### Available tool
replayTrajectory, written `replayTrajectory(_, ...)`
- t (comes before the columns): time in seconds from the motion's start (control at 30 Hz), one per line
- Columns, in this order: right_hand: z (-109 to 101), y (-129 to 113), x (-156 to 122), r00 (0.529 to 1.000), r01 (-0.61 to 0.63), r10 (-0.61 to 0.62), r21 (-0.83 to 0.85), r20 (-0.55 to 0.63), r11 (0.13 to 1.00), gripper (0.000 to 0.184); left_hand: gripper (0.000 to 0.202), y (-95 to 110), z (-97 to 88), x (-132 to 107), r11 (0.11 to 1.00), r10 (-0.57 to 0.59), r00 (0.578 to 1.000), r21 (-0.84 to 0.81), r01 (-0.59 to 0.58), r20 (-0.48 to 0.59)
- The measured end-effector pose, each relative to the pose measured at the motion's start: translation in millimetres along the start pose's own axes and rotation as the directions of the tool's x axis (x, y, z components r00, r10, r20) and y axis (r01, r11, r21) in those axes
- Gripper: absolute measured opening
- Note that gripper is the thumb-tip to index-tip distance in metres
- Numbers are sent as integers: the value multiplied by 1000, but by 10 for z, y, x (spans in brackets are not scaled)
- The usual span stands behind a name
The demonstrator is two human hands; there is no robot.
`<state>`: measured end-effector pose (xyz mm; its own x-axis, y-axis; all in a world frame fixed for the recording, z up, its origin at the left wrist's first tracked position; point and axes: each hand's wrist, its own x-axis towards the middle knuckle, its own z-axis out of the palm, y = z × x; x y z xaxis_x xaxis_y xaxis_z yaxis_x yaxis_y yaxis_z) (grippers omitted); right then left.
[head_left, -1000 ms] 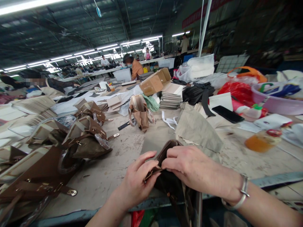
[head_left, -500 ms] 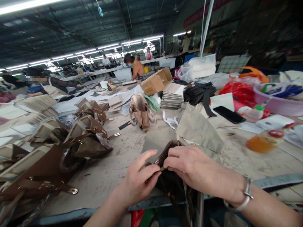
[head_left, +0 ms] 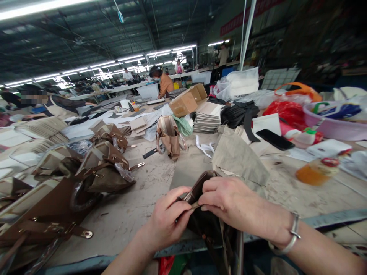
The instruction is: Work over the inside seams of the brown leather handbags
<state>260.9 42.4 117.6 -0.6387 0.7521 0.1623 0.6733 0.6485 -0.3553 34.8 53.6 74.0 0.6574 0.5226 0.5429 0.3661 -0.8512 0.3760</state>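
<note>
Here, left hand and right hand pinch a dark bag (loosely pinched, it might drop) by the worktop's near edge.

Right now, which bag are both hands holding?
The dark bag at bottom centre: left hand and right hand pinch its rim. Neither touches the tan bag beyond it or the brown bags at left.
</note>
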Motion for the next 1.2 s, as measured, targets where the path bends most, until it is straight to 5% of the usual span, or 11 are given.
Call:
replayTrajectory(0.37, 2, -20, -2, 999, -10, 11, 33, -34, 999, 9, 19, 23, 31, 4, 1000, -1, 999, -19, 0, -33)
replayTrajectory(0.6, -29, -39, 38, 1000, 6, -5, -5, 23, 1000, 21, 20, -18, 59, -8, 1000, -9, 1000, -28, 9, -15)
replayTrajectory(0.83, 22, -42, 64, 998, 21, -24, -52, -66, 998, 22, 23, -54, 84, -62, 999, 14, 998, -32, -15, -58)
replayTrajectory(1.03, 52, -42, 88, 994, -6, -2, -77, -108, 997, 20, 54, -46, 99, -84, 981, -168, 970, 72, 182, -174)
replayTrajectory(1.2, 76, -28, 108, 987, -72, 57, -94, -150, 993, 19, 27, 11, 85, -13, 986, -161, 984, 16, 163, -76)
